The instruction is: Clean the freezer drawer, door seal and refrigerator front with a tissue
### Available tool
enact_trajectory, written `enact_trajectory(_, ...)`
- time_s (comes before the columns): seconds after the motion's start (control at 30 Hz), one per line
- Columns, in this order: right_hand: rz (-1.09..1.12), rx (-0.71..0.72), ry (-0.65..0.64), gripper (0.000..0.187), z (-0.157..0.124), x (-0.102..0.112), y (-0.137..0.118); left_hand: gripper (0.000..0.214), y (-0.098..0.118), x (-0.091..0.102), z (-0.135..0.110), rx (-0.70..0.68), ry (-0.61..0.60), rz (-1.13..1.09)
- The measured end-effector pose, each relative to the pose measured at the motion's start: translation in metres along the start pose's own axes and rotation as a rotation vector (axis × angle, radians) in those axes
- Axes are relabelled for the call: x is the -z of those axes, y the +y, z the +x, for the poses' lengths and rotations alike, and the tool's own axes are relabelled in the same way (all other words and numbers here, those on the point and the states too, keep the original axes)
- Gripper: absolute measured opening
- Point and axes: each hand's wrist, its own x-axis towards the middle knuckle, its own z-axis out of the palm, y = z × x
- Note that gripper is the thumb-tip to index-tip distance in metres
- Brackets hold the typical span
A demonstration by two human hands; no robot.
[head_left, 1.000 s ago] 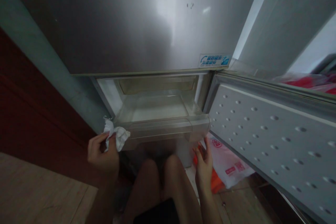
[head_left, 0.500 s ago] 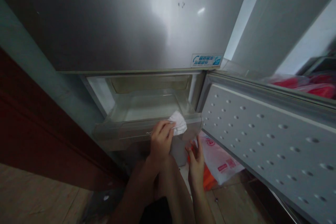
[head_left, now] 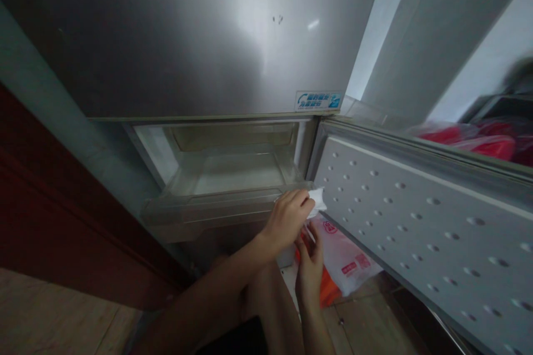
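My left hand (head_left: 289,216) is closed around a folded white cloth (head_left: 317,201), at the right end of a clear plastic drawer's (head_left: 208,212) front. The cloth sticks out past the fingers toward the fridge door. The drawer is pulled partly out of the lower fridge compartment, and its bottom shows bare. Just below the left hand, my right hand (head_left: 310,258) is raised with thumb and fingers apart. Its fingertips are close to the drawer's lower right corner; whether they touch it I cannot tell.
The lower fridge door (head_left: 408,216) stands open on the right. Above is the closed upper door (head_left: 200,39). A white and orange plastic bag (head_left: 345,255) lies on the tiled floor under the door. A dark red wooden panel (head_left: 75,222) is close on the left.
My left hand has moved right with the cloth, from the middle-right of the drawer front to its right end. My right hand has stayed nearly in place. The view has shifted slightly.
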Motion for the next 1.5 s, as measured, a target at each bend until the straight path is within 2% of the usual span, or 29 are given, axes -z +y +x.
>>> enact_trajectory(0.1, 0.019, -0.033, 0.064, 0.051, -0.001, 0.000, 0.004, 0.011, -0.015, 0.011, -0.021, 0.042, 0.052, -0.015)
enact_trajectory(0.23, 0.069, -0.056, 0.029, 0.039, 0.000, -0.004, 0.007, 0.014, -0.044, 0.032, -0.060, 0.126, 0.247, -0.038)
enact_trajectory(0.33, 0.118, -0.092, 0.003, 0.035, 0.001, -0.007, 0.006, 0.014, -0.070, 0.049, -0.100, 0.187, 0.372, -0.001)
enact_trajectory(0.5, 0.090, -0.095, -0.067, 0.030, 0.004, -0.008, 0.002, 0.008, -0.109, 0.073, -0.169, 0.434, 0.581, 0.164)
enact_trajectory(0.6, 0.023, -0.090, -0.161, 0.029, 0.010, -0.008, 0.001, 0.002, -0.120, 0.078, -0.189, 0.602, 0.716, 0.155)
enact_trajectory(0.77, 0.011, -0.105, -0.245, 0.027, 0.016, -0.011, 0.002, 0.004, -0.121, 0.071, -0.189, 0.757, 0.893, 0.072)
enact_trajectory(0.93, -0.016, -0.073, -0.291, 0.026, 0.020, -0.012, 0.004, 0.005, -0.123, 0.066, -0.185, 0.783, 0.920, 0.081)
enact_trajectory(1.1, -0.042, -0.050, -0.327, 0.025, 0.028, -0.019, 0.004, 0.009, -0.139, 0.059, -0.181, 0.790, 0.912, 0.075)
enact_trajectory(1.23, -0.051, -0.045, -0.302, 0.025, 0.039, -0.028, 0.007, 0.008, -0.150, 0.055, -0.179, 0.759, 0.891, 0.077)
enact_trajectory(1.33, -0.040, -0.048, -0.279, 0.026, 0.048, -0.033, 0.011, 0.008, -0.156, 0.058, -0.176, 0.754, 0.879, 0.095)
enact_trajectory(1.5, -0.013, -0.061, -0.280, 0.028, 0.054, -0.035, 0.013, 0.009, -0.163, 0.068, -0.172, 0.804, 0.941, 0.144)
